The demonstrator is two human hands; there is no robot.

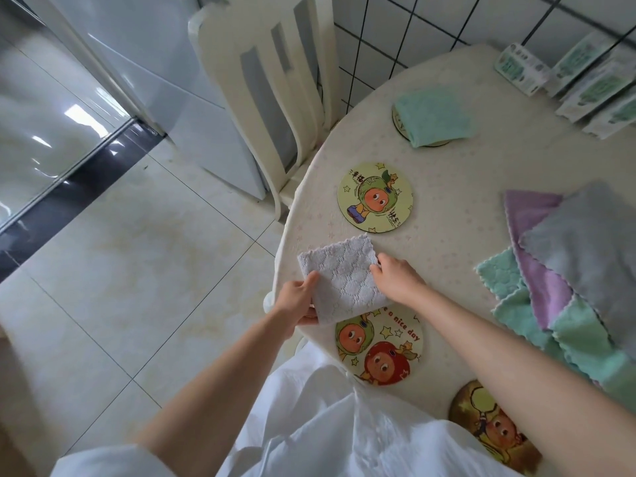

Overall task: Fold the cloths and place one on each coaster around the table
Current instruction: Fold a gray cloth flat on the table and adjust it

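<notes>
A folded grey cloth (342, 278) lies at the table's left edge, its lower corner over a cartoon coaster (378, 346). My left hand (297, 302) grips its lower left edge, thumb on top. My right hand (395, 278) pinches its right edge. A bare round coaster (375, 197) sits just beyond the cloth. Farther back, a folded green cloth (435, 117) covers another coaster (399, 127). A brown coaster (492, 428) shows under my right forearm. Unfolded green, purple and grey cloths (568, 266) lie in a pile on the right.
The round table (457, 187) has a cream cover. A white chair (275, 91) stands at its far left side. Packs of tissues (592, 80) line the tiled wall at the back right. Tiled floor lies to the left.
</notes>
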